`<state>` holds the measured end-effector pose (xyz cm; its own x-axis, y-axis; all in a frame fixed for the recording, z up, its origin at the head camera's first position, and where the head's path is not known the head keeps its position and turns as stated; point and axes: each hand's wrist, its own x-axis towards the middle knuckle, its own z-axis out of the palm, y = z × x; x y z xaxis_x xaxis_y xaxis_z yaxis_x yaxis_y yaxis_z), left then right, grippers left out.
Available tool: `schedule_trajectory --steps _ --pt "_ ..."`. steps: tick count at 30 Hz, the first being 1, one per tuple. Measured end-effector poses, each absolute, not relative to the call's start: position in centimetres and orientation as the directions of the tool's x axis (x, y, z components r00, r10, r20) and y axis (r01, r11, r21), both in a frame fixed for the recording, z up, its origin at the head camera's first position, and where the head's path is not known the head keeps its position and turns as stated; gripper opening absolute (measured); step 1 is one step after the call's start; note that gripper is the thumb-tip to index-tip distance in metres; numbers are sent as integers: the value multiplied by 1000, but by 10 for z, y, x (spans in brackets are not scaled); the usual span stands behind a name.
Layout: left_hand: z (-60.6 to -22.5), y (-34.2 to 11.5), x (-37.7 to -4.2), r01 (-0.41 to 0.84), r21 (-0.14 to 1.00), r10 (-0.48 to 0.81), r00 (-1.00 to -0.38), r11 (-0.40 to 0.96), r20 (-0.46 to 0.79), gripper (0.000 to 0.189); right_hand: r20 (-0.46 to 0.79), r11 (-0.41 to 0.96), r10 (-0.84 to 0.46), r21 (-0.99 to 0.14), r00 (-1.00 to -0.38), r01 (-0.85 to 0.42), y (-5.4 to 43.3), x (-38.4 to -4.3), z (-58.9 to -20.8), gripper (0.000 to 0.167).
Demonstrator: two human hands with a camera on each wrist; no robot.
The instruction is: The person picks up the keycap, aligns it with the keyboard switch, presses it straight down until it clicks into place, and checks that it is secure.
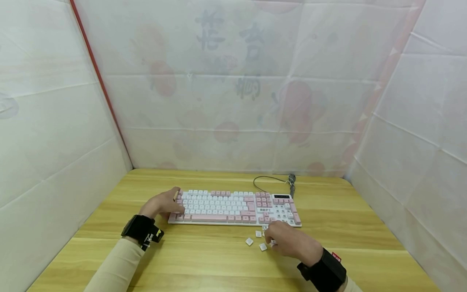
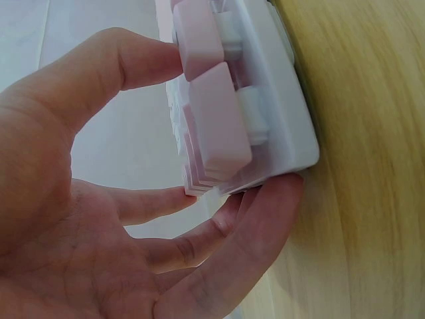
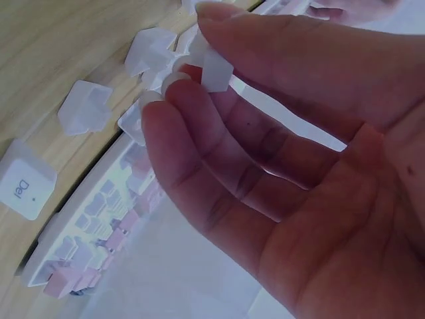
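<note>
A pink and white keyboard (image 1: 215,217) lies on the wooden table, with several keycaps off its number pad (image 1: 282,211). My left hand (image 1: 160,204) grips the keyboard's left end, the thumb against a pink keycap (image 2: 201,41) and the other fingers around the end. In front of the number pad, my right hand (image 1: 290,241) pinches a small white keycap (image 3: 216,72) between thumb and fingers. Loose white keycaps (image 1: 249,241) lie beside that hand on the table. One keycap marked Del (image 3: 25,179) shows in the right wrist view.
Behind the keyboard's right side lies its bundled cable (image 1: 292,180). White printed sheets (image 1: 226,101) enclose the table (image 1: 204,259) at the back and on both sides. A black band (image 1: 324,271) is strapped around each wrist.
</note>
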<state>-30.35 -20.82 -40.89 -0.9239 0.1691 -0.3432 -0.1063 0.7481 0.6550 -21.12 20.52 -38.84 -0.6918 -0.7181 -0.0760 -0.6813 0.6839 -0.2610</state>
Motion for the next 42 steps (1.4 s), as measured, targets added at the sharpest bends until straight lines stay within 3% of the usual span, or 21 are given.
schedule_trajectory --steps 14,21,24,42 --pt "-409 -206 -304 -99 658 179 -923 747 -342 104 99 661 -717 -218 -690 -718 232 -222 -374 25" --pt "-407 -205 -304 -88 652 181 -925 753 -334 103 213 793 -556 -154 -803 -590 260 -226 -356 23" --pt "-406 -206 -304 -85 647 181 -925 757 -334 103 240 823 -515 -129 -823 -553 268 -225 -348 23" --pt "-408 -209 -302 -92 657 186 -921 749 -341 103 232 846 -479 -135 -847 -515 272 -228 -339 21"
